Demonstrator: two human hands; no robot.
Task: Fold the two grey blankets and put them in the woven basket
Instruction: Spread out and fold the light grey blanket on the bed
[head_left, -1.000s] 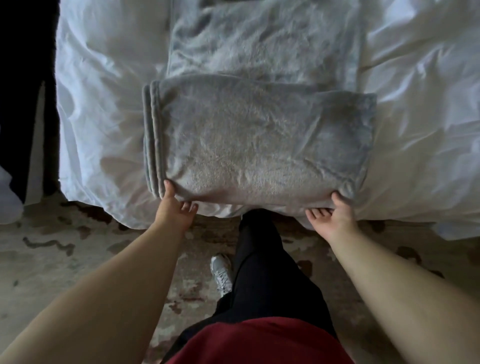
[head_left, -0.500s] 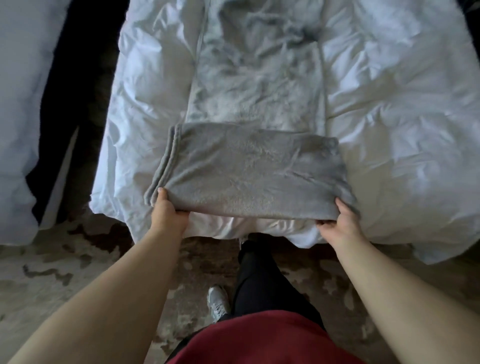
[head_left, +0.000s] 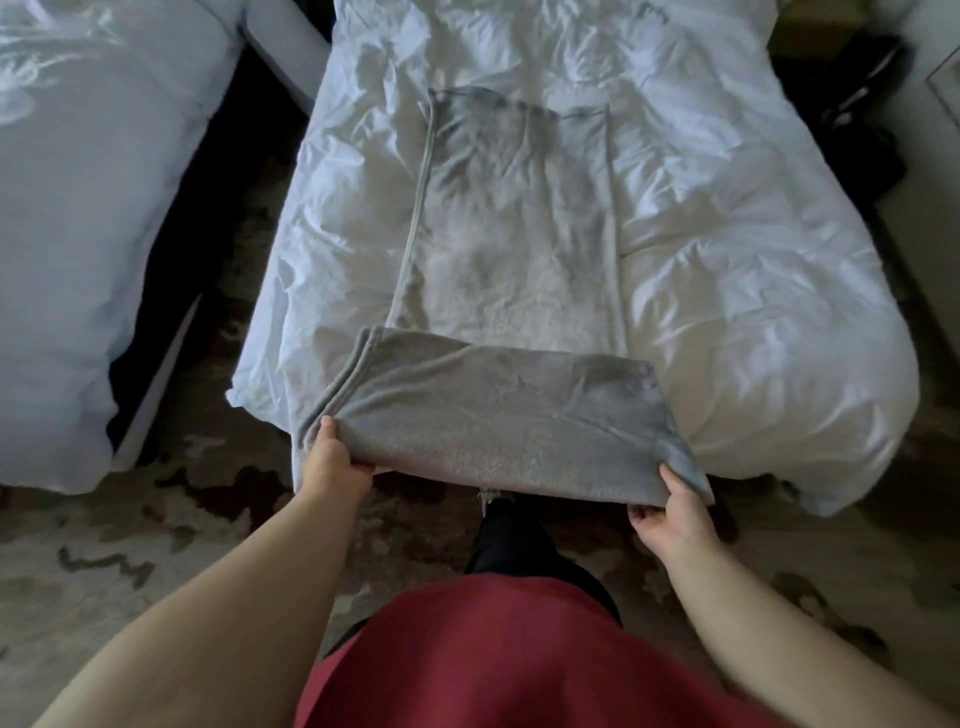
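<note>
A folded grey blanket (head_left: 498, 415) lies at the foot of the white bed (head_left: 753, 322), its near edge lifted off the mattress. My left hand (head_left: 332, 462) grips its near left corner, thumb on top. The near right corner is pinched in my right hand (head_left: 675, 514). Behind it a second grey blanket (head_left: 509, 218) lies spread flat in a long strip up the middle of the bed. No woven basket is in view.
A second white bed (head_left: 88, 234) stands to the left across a dark gap. Patterned carpet (head_left: 130, 551) covers the floor at the foot of the beds. Dark items (head_left: 862, 88) lie at the far right beside the bed.
Both hands have closed on the folded blanket's near corners and raised its front edge off the bed. The view has pulled back, showing more of the bed and the spread blanket.
</note>
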